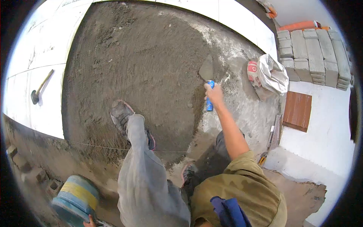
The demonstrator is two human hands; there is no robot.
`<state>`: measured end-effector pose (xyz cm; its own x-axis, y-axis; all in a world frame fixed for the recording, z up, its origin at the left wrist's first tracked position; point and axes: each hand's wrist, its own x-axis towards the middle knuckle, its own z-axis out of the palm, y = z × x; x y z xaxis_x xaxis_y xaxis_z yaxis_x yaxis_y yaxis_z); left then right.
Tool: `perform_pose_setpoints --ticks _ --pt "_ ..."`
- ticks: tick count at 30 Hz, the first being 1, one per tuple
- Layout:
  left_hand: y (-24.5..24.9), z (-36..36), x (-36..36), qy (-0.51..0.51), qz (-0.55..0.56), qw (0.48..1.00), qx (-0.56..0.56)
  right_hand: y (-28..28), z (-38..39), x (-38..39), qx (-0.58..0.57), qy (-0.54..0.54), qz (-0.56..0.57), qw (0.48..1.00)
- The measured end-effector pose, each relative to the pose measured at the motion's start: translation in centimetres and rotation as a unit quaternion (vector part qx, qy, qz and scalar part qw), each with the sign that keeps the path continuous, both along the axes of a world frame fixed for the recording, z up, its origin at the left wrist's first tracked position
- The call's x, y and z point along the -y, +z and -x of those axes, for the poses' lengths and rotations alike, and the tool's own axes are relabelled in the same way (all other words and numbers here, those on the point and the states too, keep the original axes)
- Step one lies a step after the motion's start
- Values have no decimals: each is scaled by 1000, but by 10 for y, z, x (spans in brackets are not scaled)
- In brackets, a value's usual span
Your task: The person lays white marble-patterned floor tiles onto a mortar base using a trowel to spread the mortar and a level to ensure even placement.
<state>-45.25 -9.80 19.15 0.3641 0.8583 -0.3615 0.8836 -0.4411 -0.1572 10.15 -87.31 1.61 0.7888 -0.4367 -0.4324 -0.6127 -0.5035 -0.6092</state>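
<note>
My right hand [214, 94] is wrapped round the blue handle of a pointing trowel [207, 69]. The trowel's grey blade lies over the right edge of a bed of grey mortar [151, 64], where bare pale floor begins. At the bottom left edge, the fingers of my left hand [90, 221] show against a blue bucket [73, 196] with a yellow band; the rest of that hand is cut off. One shoe [123, 113] stands on the mortar.
White tiles [45, 90] border the mortar, with a mallet [41, 87] lying on them. A string [102, 145] crosses low down. To the right stand an open sack [266, 75], stacked grey blocks [314, 53] and a brown panel [297, 111]. Blocks [36, 176] lie lower left.
</note>
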Motion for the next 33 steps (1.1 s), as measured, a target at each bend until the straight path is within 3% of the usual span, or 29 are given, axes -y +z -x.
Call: perform_pose_setpoints --ticks 2,4,8,10,11,12,14,18,20,23,25,26,28,29,30,31,33 --pt "2 0 2 -5 -6 1000 0 -5 9 -15 -27 -40 -58 997" --pt "5 0 5 -16 -17 1000 -2 26 23 -56 -57 118 -107 986" --pt "2 9 6 -28 -22 999 -3 35 32 -76 -61 133 -104 984" --pt "4 21 4 -28 -29 999 -13 6 35 -76 6 47 -59 997" --pt "4 25 4 -29 -32 999 -17 -10 43 -78 15 141 18 990" --pt "3 28 1 -32 -34 999 -20 -16 55 -83 13 201 13 979" --pt "-3 29 -9 -44 -35 998 -28 26 66 -101 29 332 46 942" --pt "-19 1 -23 -58 -21 998 -27 32 67 -83 -56 261 133 955" --pt "-15 -8 -24 -48 -22 998 -27 12 74 -47 8 134 199 971" --pt "-6 -12 -13 -15 -29 999 -28 -4 88 -11 66 100 230 966" --pt "-1 -13 -5 5 -31 999 -31 14 87 -12 -16 -68 21 997" --pt "-1 -15 -1 14 -30 999 -33 21 91 -19 -21 -67 23 997" --pt "5 -15 8 37 -35 998 -34 30 98 -41 -11 45 -59 997" --pt "3 -6 9 -43 -23 998 42 35 102 -45 -54 65 -104 991" --pt "1 0 6 -50 -11 995 81 37 106 -51 -64 74 -114 989" --pt "-1 8 2 -56 -4 991 120 35 109 -57 -55 14 -123 991" --pt "10 -20 30 -38 -37 994 98 21 112 -69 -30 -117 -182 976"
